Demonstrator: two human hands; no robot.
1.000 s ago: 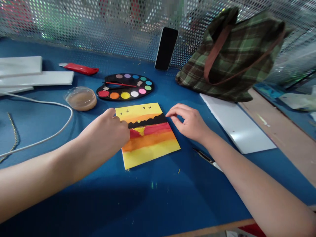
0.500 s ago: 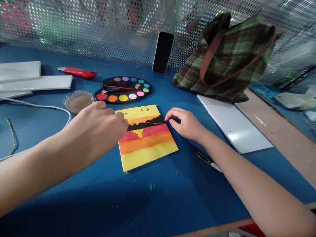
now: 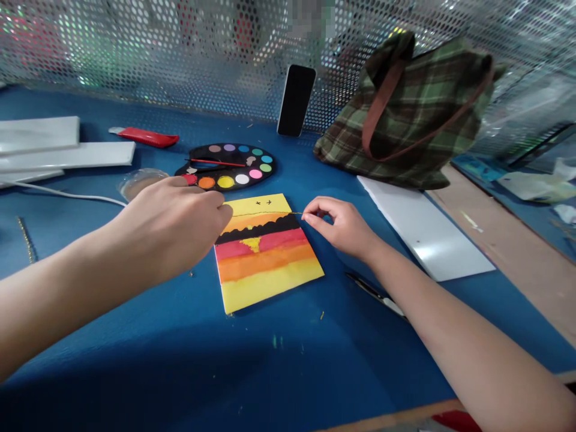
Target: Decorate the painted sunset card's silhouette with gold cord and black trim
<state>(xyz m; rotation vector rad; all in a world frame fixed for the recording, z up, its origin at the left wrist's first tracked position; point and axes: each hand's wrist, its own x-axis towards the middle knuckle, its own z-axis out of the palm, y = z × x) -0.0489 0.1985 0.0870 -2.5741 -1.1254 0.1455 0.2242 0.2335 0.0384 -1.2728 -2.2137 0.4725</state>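
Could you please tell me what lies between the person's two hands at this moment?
In the head view, a thin gold thread runs from the right hand toward the left hand, across the top of a painted sunset card.

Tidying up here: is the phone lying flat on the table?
No, the phone stands upright, leaning against the perforated metal screen.

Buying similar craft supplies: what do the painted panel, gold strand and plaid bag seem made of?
The painted panel looks like matte canvas or card, colours soaking in softly. The gold strand seems metallic thread, from its glint, though too fine to be sure. The plaid bag looks like soft woven cloth, given its folds.
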